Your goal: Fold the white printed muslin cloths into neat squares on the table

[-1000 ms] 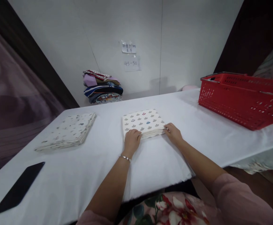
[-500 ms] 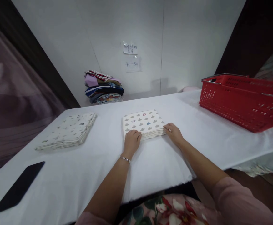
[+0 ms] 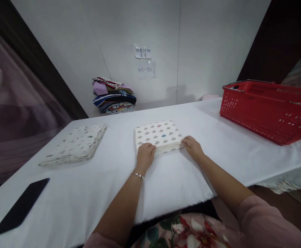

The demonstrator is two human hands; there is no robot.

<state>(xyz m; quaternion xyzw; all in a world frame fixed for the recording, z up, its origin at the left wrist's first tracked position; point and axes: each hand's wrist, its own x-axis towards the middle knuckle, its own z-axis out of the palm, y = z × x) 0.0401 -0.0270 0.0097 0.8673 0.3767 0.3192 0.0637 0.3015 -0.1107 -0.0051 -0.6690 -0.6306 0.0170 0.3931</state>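
A folded white cloth (image 3: 158, 133) with grey cloud-like prints and a few coloured motifs lies flat on the white-covered table (image 3: 119, 193). Its layered edge faces me. At the near left corner, my left hand (image 3: 146, 153) pinches the edge, its fingertips on top and the thumb hidden. My right hand (image 3: 192, 147) has the near right corner between thumb and fingers. To the left lies another folded white cloth (image 3: 75, 143) with small scattered prints, touched by neither hand.
A dark flat board (image 3: 21, 206) lies at the table's near left. The red plastic basket (image 3: 266, 113) with metal handles stands at the right. Behind the far edge is a pile of folded fabrics (image 3: 114, 96), below paper signs (image 3: 145, 70) on the wall.
My right hand has shifted very slightly to the right along the cloth's corner. The left hand and the folded cloth stay practically where they were.
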